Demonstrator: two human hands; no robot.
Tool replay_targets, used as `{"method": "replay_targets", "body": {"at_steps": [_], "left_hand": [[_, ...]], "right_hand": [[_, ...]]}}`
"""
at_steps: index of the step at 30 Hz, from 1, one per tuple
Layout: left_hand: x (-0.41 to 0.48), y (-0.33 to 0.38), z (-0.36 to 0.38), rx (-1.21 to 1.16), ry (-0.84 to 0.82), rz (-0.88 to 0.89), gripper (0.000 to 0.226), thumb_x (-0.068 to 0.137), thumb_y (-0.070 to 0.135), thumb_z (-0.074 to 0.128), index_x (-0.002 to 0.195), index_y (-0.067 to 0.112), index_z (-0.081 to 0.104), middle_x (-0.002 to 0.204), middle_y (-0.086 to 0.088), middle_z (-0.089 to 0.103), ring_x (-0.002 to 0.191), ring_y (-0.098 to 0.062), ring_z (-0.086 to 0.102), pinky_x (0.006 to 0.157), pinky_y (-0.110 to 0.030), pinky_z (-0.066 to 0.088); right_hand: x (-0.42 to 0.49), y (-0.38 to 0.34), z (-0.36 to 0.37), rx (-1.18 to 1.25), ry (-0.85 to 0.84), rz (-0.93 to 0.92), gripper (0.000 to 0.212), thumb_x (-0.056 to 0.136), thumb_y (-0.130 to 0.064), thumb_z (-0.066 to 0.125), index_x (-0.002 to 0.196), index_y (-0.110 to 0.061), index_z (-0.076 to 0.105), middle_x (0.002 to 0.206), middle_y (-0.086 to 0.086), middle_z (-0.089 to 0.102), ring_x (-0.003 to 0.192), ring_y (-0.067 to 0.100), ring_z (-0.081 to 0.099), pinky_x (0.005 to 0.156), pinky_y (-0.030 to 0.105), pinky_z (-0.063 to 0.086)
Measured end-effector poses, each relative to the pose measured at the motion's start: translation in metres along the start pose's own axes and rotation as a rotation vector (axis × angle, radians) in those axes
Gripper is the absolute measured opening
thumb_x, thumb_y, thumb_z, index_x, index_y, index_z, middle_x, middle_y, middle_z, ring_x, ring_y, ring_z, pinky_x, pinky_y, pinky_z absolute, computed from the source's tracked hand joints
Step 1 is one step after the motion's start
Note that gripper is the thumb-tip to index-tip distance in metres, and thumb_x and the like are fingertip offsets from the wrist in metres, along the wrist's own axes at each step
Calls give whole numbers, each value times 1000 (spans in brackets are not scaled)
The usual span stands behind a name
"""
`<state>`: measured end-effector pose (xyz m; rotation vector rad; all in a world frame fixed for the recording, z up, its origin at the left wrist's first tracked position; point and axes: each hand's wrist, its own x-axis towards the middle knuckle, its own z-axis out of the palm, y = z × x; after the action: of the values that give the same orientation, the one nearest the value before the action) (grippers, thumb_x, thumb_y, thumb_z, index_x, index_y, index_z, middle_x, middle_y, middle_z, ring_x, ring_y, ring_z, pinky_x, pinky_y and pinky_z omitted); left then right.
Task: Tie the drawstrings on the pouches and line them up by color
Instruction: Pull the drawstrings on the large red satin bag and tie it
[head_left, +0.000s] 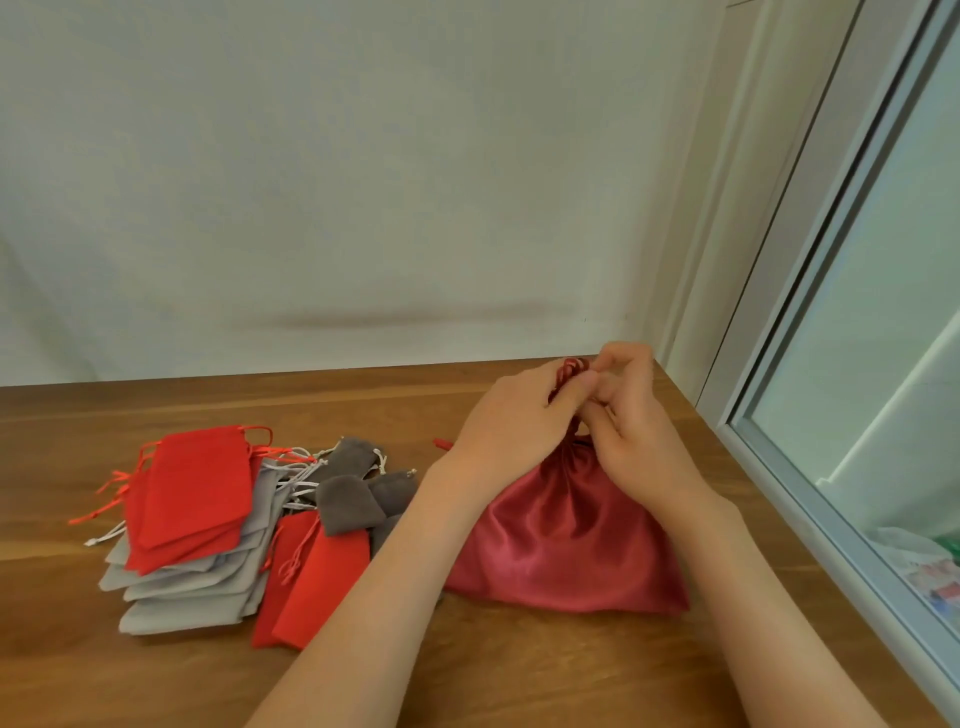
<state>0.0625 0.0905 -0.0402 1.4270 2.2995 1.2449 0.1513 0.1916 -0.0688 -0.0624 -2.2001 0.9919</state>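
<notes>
While both hands work above its gathered mouth, the big dark red pouch lies on the wooden table, at the right side, near the window. The left hand has its fingers curled round the red drawstring, & the right hand pinches the same cord w/ thumb and fingertips. The loops of cord show between the two hands, at the far end of the pouch. The mouth looks drawn closed, so the step in hand is prob. the knot itself, not the pulling. Whether a knot is formed cannot be told, because the fingers hide it.

To the left, apart from this pouch, the other pouches lie in a loose heap: bright red pouches, light grey pouches under them, & small dark grey pouches toward the right of the heap. They overlap w/ colours mixed and their strings look loose, so the task seems at an early stage, w/ no line by colour yet.

The next move calls for passing one end through the loop and pulling tight w/ both hands while the neck is held closed. The cloth looks smooth, so the cord may slip.
</notes>
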Motion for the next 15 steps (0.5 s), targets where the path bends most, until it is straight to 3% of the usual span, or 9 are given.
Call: {"method": "replay_targets", "body": {"at_steps": [2,3,7,9,12,15], "left_hand": [[0,0,-1,-20,1,16,25,101,36,39,77,35,47,82,5,65,78,-11,58,67,-26,35],[0,0,-2,-53,-9,22,27,102,32,38,76,35,46,76,7,63,71,-6,55,65,-24,35],[0,-4,-5,-97,-69,36,24,102,25,37,83,31,50,55,10,50,51,3,47,57,-16,33],[0,-5,-6,-86,-96,55,24,102,23,37,84,24,52,55,10,51,50,5,47,56,-11,34],[1,-7,-6,-86,-98,33,34,103,27,35,85,9,58,55,9,53,50,6,48,55,-11,33],[1,-7,-6,-95,-87,-9,37,103,33,34,83,13,59,58,9,58,52,7,50,57,-10,34]], "right_hand": [[1,0,0,-13,-10,35,25,94,3,47,115,-7,40,101,-35,56,80,-4,59,72,9,43],[1,1,-1,-13,6,56,27,94,1,49,119,-5,42,98,-40,54,81,-7,58,73,9,44],[-2,1,-5,-40,73,124,39,96,-10,47,124,-36,51,102,-16,62,98,-1,58,83,13,46],[-2,0,-4,-160,90,104,32,95,-13,50,118,-34,58,93,-14,60,93,-1,54,76,7,40],[0,-2,-5,-203,127,106,15,92,-16,57,97,-27,66,79,-18,58,83,5,51,67,8,38],[1,-2,-5,-140,149,180,11,89,-18,60,81,-25,62,77,-11,58,80,4,53,67,9,39]]}}
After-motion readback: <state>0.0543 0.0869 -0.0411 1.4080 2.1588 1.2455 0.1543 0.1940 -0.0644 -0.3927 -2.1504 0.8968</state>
